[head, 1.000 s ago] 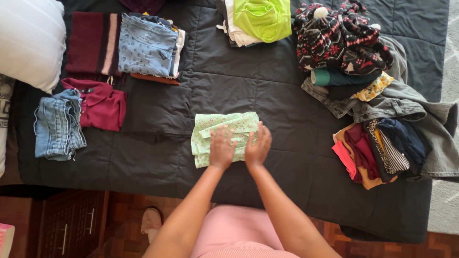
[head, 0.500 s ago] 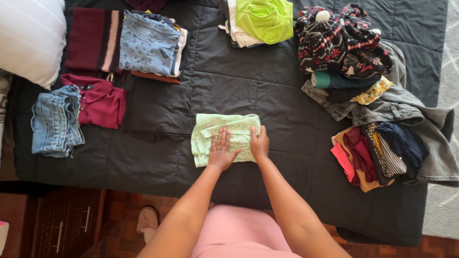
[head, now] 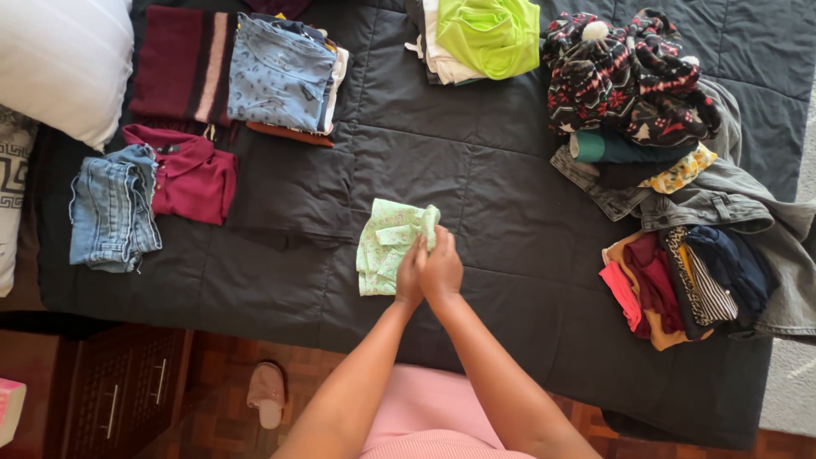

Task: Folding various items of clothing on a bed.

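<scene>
A pale green patterned garment (head: 384, 246) lies folded on the dark quilted bed cover (head: 501, 187), near its front edge. My left hand (head: 410, 274) and my right hand (head: 440, 265) sit side by side at the garment's right end. Both grip that end, which is lifted and turned over toward the left, so the garment looks narrower. My forearms reach up from the bottom of the view.
Folded clothes lie at the back left: blue jeans (head: 113, 208), a maroon polo shirt (head: 189, 174), a blue patterned stack (head: 285, 72). A lime green top (head: 486, 30) lies at the back. An unfolded heap of clothes (head: 671, 170) fills the right side. White pillow (head: 59, 68) far left.
Both hands were flat on the green garment. They have come together at its right end and folded that end over to the left, making it narrower.
</scene>
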